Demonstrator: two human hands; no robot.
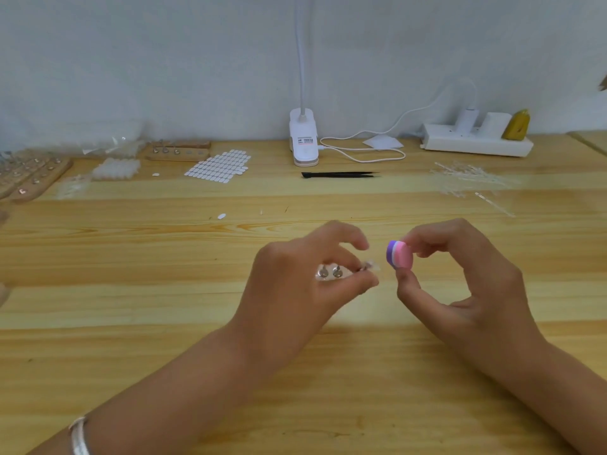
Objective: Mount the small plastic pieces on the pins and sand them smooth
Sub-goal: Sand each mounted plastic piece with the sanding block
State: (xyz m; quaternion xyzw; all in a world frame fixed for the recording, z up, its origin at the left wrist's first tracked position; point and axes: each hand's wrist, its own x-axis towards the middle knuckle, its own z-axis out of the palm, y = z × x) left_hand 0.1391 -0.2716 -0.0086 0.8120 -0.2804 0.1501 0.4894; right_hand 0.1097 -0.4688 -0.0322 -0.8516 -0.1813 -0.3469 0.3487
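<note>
pink-and-purple block: your right hand (pixel 460 284) pinched the small layered pink-and-purple foam sanding block (pixel 399 255) between thumb and forefinger. its pink face was turned toward the other hand, probably so the abrasive side met the work squarely.
left hand: your left hand (pixel 295 277) gripped the silver round-headed metal pins (pixel 330 272) with thumb and lower fingers curled round them. the forefinger was lifted clear, which left the tip open to the block.
plastic piece: a small clear plastic piece (pixel 371 267) sat at the pin end past your fingertips, just beside the sanding block and apart from it. it was blurred, so how firmly it was seated could not be told.
step: this looked like the moment before sanding, with the piece mounted and the block brought near.
table: the pale wooden table (pixel 164 307) lay under both hands.
spares: the wooden pin racks (pixel 33 178) and the sheet of white oval pads (pixel 218 165) lay well apart at the back left.
risk: a light piece could twist on its pin under a hard stroke.
</note>
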